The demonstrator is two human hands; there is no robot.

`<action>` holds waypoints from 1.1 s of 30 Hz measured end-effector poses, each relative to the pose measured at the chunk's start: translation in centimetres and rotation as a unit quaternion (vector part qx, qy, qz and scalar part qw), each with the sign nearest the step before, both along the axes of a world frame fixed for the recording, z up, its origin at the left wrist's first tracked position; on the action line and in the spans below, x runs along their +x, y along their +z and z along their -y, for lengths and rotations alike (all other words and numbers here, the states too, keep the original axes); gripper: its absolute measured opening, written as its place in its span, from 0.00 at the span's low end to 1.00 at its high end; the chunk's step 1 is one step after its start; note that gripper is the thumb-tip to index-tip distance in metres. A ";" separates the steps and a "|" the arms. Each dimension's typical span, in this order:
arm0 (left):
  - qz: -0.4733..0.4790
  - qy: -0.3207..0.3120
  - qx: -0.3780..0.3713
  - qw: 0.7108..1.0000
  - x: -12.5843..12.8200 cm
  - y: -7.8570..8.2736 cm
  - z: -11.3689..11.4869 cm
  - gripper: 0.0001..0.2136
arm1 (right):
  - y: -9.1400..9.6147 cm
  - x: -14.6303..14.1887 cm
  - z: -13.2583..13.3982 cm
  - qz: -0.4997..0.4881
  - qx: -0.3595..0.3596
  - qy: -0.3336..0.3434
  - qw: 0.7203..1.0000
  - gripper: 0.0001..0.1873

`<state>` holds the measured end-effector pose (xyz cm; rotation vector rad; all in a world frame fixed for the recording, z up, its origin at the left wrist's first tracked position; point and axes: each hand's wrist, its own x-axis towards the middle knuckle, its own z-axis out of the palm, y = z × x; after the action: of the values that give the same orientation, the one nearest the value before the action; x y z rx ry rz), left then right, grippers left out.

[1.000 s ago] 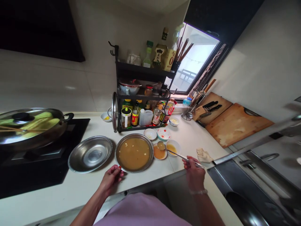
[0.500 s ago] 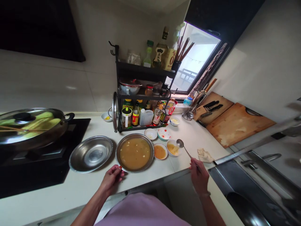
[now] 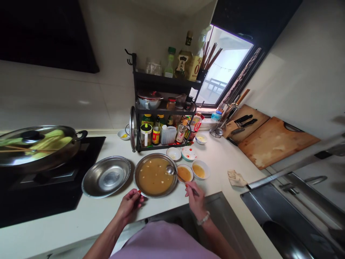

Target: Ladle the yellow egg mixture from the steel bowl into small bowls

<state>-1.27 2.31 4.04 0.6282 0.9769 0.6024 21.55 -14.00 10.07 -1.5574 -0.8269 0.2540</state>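
My left hand (image 3: 131,202) grips the near-left rim of a round metal basin (image 3: 136,185), thumb on top and fingers below. Brownish liquid (image 3: 155,180) with small pale bits fills much of it. In my right hand (image 3: 196,199) is a small metal ladle (image 3: 170,169), its head over the right side of the liquid. Right of the basin stand a bowl of orange-brown sauce (image 3: 184,174) and a white bowl of yellowish liquid (image 3: 199,170). Behind them are a small white dish (image 3: 174,154) and a red-patterned bowl (image 3: 189,154).
An empty metal basin (image 3: 106,176) sits at left, beside a lidded pan (image 3: 40,144) on the black stove. A black rack (image 3: 167,110) of bottles stands behind. To the right are a folded cloth (image 3: 236,178), cutting boards (image 3: 275,142), knives (image 3: 244,120) and a sink (image 3: 265,201).
My right hand has moved left with the ladle, from the white bowl of yellowish liquid to over the basin. My left hand has stayed at the basin's rim.
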 end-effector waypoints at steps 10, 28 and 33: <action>0.004 -0.005 -0.002 1.000 -0.1 -0.3 -0.1 0.14 | -0.3 0.5 -0.8 -0.208 0.041 -0.120 0.970 0.19; -0.002 -0.004 -0.009 1.000 -0.1 -0.2 -0.1 0.13 | 3.4 2.2 0.3 -0.221 0.068 -0.147 0.962 0.17; -0.004 0.000 -0.013 1.000 -0.1 -0.1 -0.1 0.12 | 4.1 4.1 1.8 -0.208 0.082 -0.189 0.956 0.19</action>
<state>-1.36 2.43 3.94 0.6083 0.9898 0.5868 25.62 -15.75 14.19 -1.4038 -0.2076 0.2167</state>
